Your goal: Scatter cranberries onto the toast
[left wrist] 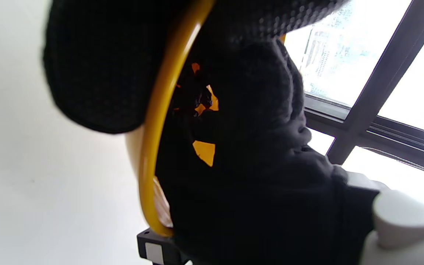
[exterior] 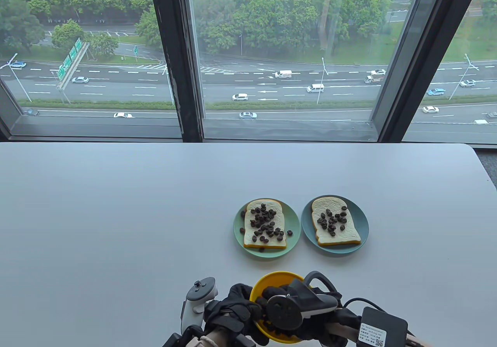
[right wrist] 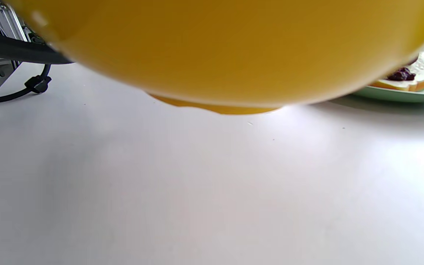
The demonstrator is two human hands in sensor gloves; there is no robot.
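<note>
Beyond the far edge of the white table (exterior: 116,215) a dark-framed window (exterior: 186,71) looks out over a multi-lane road with cars and trees. Right of the table's centre sit two plates just beside each other: a green plate (exterior: 237,230) on the left holding a slice of toast (exterior: 280,211) thickly covered with dark cranberries (exterior: 264,222), a few of them lying off the bread on the plate, and a blue plate (exterior: 361,219) on the right holding a second slice (exterior: 349,234) with a smaller cluster of cranberries (exterior: 332,221). At the near edge, a yellow bowl (exterior: 271,279) is lifted clear of the table, as the right wrist view shows from beneath (right wrist: 234,48). The left hand (exterior: 233,308) grips the bowl's left rim, glove wrapped over the yellow edge (left wrist: 153,147). The right hand (exterior: 306,304) reaches into the bowl; whether its fingers are open or pinching cranberries cannot be told, since the tracker hides them
</note>
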